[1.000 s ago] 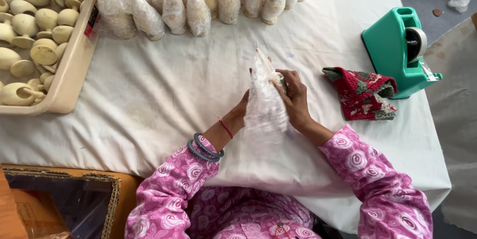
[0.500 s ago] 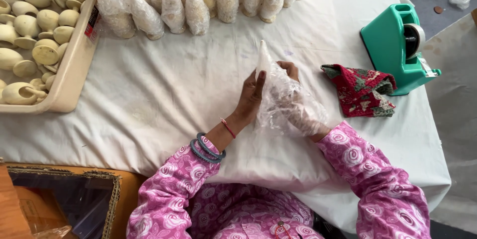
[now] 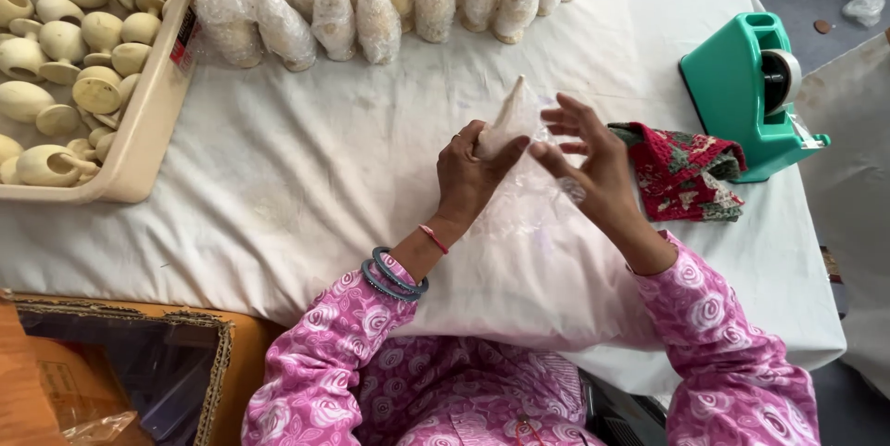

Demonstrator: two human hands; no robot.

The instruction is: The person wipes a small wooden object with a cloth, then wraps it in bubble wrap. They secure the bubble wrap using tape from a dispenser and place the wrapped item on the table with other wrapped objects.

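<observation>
Hands meet over the middle of the bench (image 3: 306,168): the left hand (image 3: 471,177) is closed around a cream piece in a clear plastic bag (image 3: 515,121), while the right hand (image 3: 593,160) is spread open, fingertips touching the wrap. Just right lies a red patterned cloth (image 3: 681,172) beside a green tape dispenser (image 3: 746,94); bagged pieces (image 3: 371,1) line the far edge, and a tray of cream pieces (image 3: 153,121) sits left.

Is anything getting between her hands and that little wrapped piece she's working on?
Nothing visible does. The left hand already grips the wrapped piece, and the right hand touches its clear plastic wrap with fingers spread. The red patterned cloth and green tape dispenser lie off to the right, apart.
</observation>
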